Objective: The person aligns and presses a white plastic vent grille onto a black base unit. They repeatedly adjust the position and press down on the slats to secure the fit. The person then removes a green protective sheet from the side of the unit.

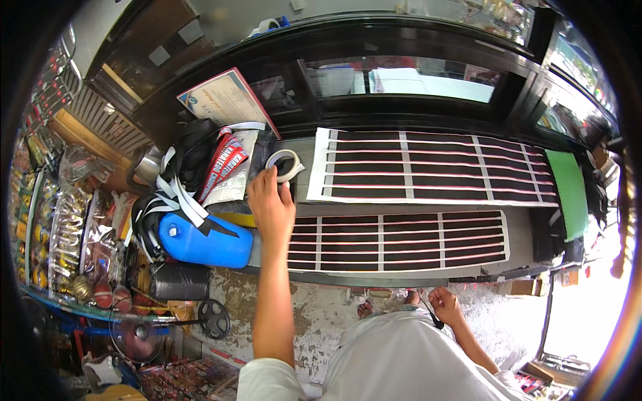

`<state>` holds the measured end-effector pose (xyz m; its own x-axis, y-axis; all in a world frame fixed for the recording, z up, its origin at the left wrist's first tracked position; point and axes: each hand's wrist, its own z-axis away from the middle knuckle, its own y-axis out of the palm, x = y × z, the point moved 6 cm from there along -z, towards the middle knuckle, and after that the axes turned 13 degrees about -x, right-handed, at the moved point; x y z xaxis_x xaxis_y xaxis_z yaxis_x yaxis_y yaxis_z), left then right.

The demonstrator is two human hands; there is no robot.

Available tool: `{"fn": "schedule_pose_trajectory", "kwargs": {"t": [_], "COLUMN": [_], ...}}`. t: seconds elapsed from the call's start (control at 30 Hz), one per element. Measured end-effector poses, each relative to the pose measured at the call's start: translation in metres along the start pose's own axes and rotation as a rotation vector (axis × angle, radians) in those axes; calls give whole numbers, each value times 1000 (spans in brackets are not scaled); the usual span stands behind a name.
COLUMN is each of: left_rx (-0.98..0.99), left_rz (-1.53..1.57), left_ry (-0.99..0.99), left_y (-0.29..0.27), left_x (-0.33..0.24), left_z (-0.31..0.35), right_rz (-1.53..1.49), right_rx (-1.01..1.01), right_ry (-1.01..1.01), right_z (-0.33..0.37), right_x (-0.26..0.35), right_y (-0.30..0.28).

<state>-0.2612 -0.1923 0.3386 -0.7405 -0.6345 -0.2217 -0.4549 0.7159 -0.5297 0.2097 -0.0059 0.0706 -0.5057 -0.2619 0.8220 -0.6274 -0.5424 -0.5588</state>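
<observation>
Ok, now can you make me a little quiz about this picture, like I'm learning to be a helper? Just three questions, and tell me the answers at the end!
1. Pick one: which hand is nearest the roll of tape? A) left B) right

2. True or false: the blue container is to the left of the near sheet with black panels.

3. Fill in the colour: the flat piece by the right end of the far sheet with black panels is ____.

Key:
1. A. The left hand has its fingertips at the roll.
2. True.
3. Green.
</observation>
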Motion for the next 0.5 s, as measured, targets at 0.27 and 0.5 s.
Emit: {"fn": "schedule_pose_trajectory", "kwargs": {"t": [0.27,0.5], "left_rx": [47,796], "left_rz": [120,1223], "left_ry": [-5,-695], "left_y": [26,-56], "left_x": [23,-154], "left_z": [-5,145], "right_rz": [61,-26], "right_rx": [-137,-179], "right_ry": [-9,-96], "right_z": [63,49], "right_x": [7,28], "right_y": [-30,-78]}}
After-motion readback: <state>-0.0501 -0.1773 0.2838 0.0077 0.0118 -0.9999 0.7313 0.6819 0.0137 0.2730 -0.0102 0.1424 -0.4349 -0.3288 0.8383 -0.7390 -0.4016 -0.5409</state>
